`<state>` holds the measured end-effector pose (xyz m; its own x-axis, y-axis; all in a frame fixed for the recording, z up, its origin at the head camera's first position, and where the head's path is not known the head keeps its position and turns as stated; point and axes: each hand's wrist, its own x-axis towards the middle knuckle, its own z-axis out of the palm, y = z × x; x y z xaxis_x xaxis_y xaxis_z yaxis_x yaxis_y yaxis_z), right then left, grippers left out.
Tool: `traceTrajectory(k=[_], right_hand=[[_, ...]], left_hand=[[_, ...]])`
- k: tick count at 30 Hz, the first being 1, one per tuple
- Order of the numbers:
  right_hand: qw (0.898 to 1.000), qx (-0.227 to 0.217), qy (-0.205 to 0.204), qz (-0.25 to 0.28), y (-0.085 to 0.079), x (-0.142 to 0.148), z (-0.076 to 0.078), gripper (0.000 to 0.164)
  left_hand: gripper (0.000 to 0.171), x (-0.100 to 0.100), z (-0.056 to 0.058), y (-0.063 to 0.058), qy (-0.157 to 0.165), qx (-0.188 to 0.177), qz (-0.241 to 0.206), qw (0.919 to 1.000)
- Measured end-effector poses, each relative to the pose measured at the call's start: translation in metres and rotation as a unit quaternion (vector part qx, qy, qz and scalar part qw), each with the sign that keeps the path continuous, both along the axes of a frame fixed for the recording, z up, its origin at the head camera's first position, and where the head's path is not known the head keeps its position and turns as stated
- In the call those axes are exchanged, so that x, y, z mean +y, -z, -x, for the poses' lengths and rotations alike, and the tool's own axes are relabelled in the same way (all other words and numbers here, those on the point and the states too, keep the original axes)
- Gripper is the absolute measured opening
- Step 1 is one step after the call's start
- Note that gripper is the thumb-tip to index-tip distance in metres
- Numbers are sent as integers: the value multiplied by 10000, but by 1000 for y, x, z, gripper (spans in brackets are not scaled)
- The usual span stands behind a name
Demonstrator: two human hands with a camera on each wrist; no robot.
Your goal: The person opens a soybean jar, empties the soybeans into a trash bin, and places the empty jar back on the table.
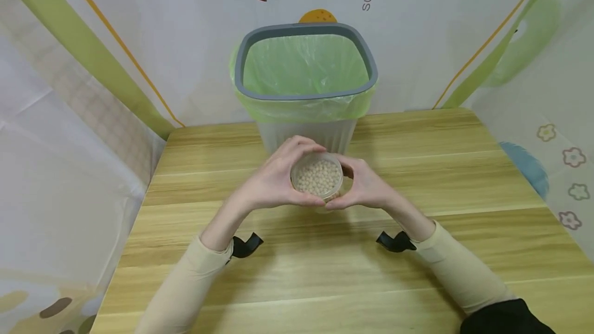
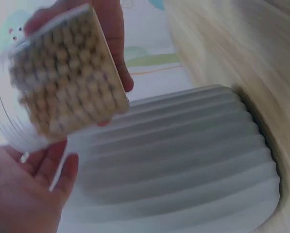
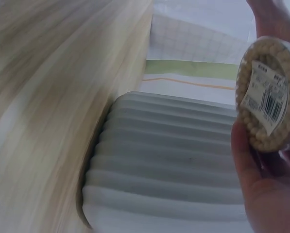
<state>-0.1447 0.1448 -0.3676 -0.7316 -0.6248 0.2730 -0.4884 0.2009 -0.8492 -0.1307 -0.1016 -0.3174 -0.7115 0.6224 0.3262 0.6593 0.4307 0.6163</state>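
My left hand (image 1: 271, 179) and right hand (image 1: 368, 184) both grip the clear jar (image 1: 317, 177) above the surface (image 1: 445, 164), before the bin (image 1: 303, 97); lifting seems done, pale balls (image 2: 69, 80) remain inside, and releasing it is left.

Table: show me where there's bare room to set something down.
Bare table: from the bin to either side edge, and between the sleeves. Crowded: the middle, where the left hand and right hand hold a jar in front of the bin.
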Motion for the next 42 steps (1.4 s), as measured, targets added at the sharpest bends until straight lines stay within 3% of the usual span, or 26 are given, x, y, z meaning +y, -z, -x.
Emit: traceTrajectory(k=[8,12,16,18,21,23,25,27,30,32,36,39,42], right_hand=[[9902,917,1042,-147,1,-7,-8,89],[9733,1683,1545,-222,3,-11,-12,89],[9560,2219,1885,-360,6,-11,-13,92],[9599,2082,1852,-303,6,-10,-13,93],[9788,1340,1546,-38,4,-5,-11,91],[9900,654,1222,246,2,1,-9,88],[9952,-12,804,558,-1,8,-7,86],[9942,-557,284,876,-2,14,-4,84],[9828,-1155,-640,1290,0,21,0,79],[9714,-1400,-1251,1453,3,21,3,74],[9455,-1743,-2244,1591,7,16,7,69],[9330,-1769,-2716,1565,11,10,10,74],[9297,-1629,-2941,1505,13,7,11,80]], left_hand=[[89,12,-11,4,-1106,616,278,9916],[92,18,-15,7,-1561,857,276,9836],[98,21,-18,6,-1844,714,387,9795],[101,21,-19,3,-1906,430,474,9796],[99,15,-19,-5,-1815,-37,512,9821],[95,8,-17,-10,-1535,-301,364,9870],[92,0,-13,-13,-1044,-450,148,9934],[93,-7,-5,-14,-384,-595,-77,9975],[95,-13,7,-13,640,-832,-243,9942],[96,-13,15,-11,1253,-1044,-305,9861],[100,-7,27,-6,2236,-1475,-399,9626],[105,1,32,-2,2911,-1756,-531,9389],[109,7,33,0,3376,-1861,-609,9207]])
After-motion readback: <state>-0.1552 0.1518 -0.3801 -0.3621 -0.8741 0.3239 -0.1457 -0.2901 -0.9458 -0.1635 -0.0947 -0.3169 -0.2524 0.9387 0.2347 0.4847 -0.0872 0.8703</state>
